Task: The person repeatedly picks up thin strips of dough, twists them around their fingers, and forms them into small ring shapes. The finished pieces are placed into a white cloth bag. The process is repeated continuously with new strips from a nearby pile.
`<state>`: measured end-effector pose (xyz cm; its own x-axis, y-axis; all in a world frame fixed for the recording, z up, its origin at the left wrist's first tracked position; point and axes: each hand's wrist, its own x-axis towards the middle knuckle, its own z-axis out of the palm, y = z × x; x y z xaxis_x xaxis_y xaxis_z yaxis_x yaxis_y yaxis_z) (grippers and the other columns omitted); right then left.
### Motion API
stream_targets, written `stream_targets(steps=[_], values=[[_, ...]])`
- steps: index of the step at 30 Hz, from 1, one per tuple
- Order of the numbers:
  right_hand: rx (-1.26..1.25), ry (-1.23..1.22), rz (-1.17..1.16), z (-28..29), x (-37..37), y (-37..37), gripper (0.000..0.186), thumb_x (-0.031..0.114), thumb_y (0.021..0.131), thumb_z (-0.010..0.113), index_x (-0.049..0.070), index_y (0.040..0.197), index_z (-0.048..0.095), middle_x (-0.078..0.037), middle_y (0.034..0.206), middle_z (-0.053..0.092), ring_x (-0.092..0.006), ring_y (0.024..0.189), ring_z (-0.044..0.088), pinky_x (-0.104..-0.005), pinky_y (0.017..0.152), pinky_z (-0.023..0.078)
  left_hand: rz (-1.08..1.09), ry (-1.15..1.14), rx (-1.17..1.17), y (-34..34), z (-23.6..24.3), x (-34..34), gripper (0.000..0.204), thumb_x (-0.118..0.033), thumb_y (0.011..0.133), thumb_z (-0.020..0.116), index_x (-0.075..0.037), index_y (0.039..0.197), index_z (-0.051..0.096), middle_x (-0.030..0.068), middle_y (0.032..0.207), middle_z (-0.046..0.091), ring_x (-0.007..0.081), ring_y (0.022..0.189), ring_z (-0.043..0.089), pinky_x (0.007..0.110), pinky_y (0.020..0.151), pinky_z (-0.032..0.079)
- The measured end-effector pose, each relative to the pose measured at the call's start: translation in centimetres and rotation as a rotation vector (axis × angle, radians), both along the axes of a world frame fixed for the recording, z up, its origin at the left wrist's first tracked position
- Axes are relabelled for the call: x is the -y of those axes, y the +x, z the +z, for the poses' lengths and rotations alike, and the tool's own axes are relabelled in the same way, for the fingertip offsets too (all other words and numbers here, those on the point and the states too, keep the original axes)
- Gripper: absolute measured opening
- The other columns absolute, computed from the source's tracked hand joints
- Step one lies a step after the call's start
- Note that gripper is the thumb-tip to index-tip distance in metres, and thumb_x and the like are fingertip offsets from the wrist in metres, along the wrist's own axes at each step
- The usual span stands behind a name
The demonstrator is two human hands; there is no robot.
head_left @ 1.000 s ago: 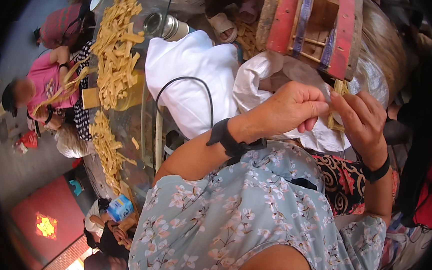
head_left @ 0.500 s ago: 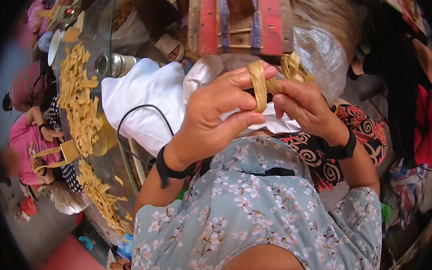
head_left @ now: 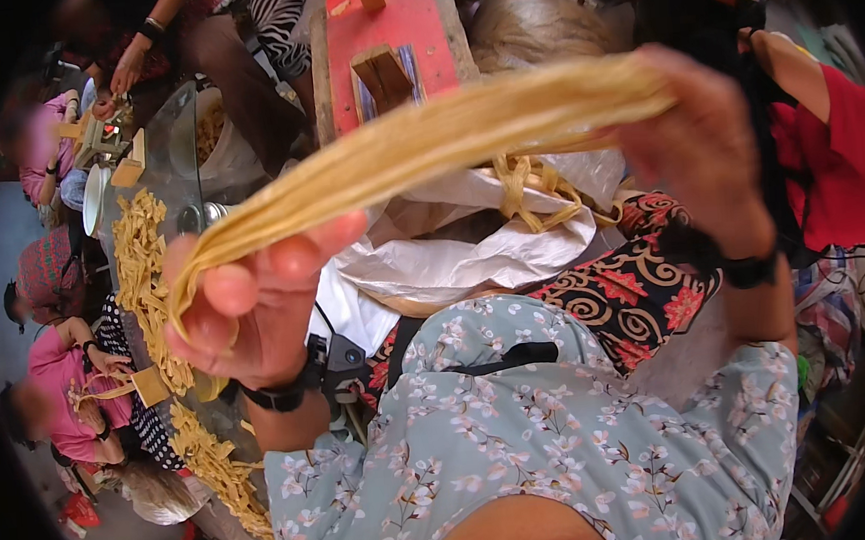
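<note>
A long tan fibrous strip [head_left: 423, 135] arches between my two raised hands, close to the camera. My left hand [head_left: 275, 306] holds its left end; the strip runs over my bent fingers and hangs down past the fingertips. The other end is in my right hand [head_left: 694, 141], which is smeared by motion, so its single fingers are hard to make out. More tan strips [head_left: 517, 189] lie on a white sack [head_left: 462, 258] at my lap, below the stretched strip.
Ahead stands a red wooden bench [head_left: 376, 33] with an upright wooden block [head_left: 382, 78]. On the left, piles of short folded strips [head_left: 142, 270] cover a glass table. Beyond it, a person in pink [head_left: 62, 356] handles a strip. A person in red [head_left: 845, 151] is at the right.
The strip was looped round my left fingers; now it is stretched out long. My left hand moved left, my right hand moved right and up. My view shifted, and the bench appears further left.
</note>
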<state>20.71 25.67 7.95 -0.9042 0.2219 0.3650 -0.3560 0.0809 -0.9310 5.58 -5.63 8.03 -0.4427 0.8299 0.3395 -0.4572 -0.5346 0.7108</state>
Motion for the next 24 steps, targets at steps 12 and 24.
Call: stream_targets(steps=[12,24], values=[[0.076,1.383,-0.308,3.8,-7.8,1.8,0.034,0.01,0.09,0.073,0.004,0.123,0.071,-0.012,0.103,0.075,-0.0233,0.083,0.072,-0.033,0.072,0.057,-0.132,0.144,-0.156,2.5,0.4,-4.4,0.021,-0.025,0.1,0.07,-0.004,0.101,0.071,0.0269,0.112,0.073,0.042,0.103,0.073,0.059,0.106,0.05],[0.373,-0.092,0.448,-9.0,6.4,-0.4,0.016,0.015,0.107,0.058,0.002,0.115,0.062,-0.001,0.083,0.064,-0.0128,0.072,0.061,-0.028,0.065,0.051,0.106,-0.269,-0.184,2.2,-4.0,-2.4,0.019,-0.021,0.097,0.07,-0.002,0.097,0.074,0.0341,0.149,0.052,0.0463,0.144,0.047,0.056,0.118,0.039]])
